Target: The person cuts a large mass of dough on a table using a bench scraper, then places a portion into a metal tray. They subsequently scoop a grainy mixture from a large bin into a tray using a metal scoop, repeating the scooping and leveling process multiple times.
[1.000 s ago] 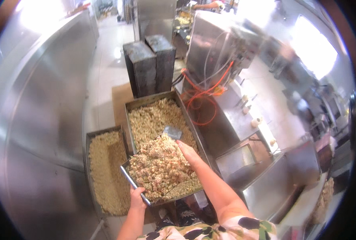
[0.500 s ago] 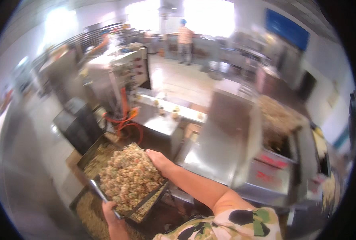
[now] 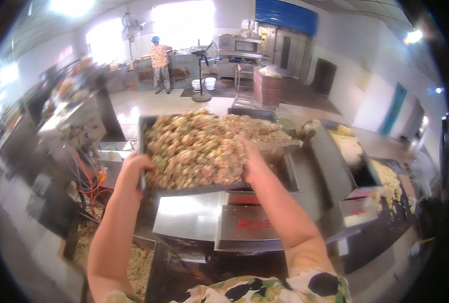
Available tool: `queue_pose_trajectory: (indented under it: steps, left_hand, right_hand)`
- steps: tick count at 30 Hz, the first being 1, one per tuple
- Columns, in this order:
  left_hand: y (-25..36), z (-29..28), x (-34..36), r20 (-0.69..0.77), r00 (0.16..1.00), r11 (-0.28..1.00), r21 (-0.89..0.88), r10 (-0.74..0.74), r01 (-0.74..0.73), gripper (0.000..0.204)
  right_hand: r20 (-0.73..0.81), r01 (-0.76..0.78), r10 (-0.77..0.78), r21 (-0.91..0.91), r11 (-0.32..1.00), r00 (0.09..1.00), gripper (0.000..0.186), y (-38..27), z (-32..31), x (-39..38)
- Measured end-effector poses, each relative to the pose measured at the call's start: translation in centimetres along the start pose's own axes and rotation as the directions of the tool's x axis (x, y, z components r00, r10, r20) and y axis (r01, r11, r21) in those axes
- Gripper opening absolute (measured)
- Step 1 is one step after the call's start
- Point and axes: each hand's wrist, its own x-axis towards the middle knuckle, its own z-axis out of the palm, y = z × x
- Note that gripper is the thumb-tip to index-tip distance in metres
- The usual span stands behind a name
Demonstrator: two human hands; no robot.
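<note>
Between my two hands is a dark rectangular tray (image 3: 194, 191), heaped with a chunky, crumbly tan mixture (image 3: 191, 149) flecked with green and red. My left hand (image 3: 138, 165) is closed on the tray's left side, thumb over the rim. At the opposite side my right hand (image 3: 249, 159) grips the tray, its fingers partly hidden by the heap. The tray is held above a metal worktop. Just behind it, on the right, sits another pile of similar mixture (image 3: 257, 130) in a metal hopper (image 3: 291, 174).
Right of the hopper, a second metal bin (image 3: 353, 169) holds pale dough-like material. Orange hoses (image 3: 85, 174) hang by a machine (image 3: 73, 123) at left. Trays of mixture (image 3: 141, 265) lie low at left. Farther back are a standing fan (image 3: 201, 76) and a person (image 3: 160, 63) facing a counter.
My hands have lifted the loaded tray up from the stack at lower left and carried it to the right, toward the hopper. The whole view has turned rightward.
</note>
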Motion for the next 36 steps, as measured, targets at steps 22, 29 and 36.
queue_pose_trajectory:
  steps: [22,29,36]
  left_hand:
    - [13.9,17.8,8.6,0.313,0.935,0.682,0.649,0.165,-0.338,0.087]
    - [12.5,8.6,10.3,0.277,0.932,0.911,0.271,0.235,-0.31,0.073]
    - [-5.7,-13.2,14.4,-0.127,0.988,0.996,0.013,0.085,-0.084,0.069]
  right_hand:
    - [0.264,0.388,-0.612,-0.919,0.075,0.746,0.052,0.1,-14.0,3.8]
    - [0.344,0.656,-0.692,-0.713,0.248,0.635,0.037,-0.9,-13.1,2.3]
    - [0.122,0.613,-0.641,-0.468,0.636,0.758,0.018,-0.5,-12.6,0.3]
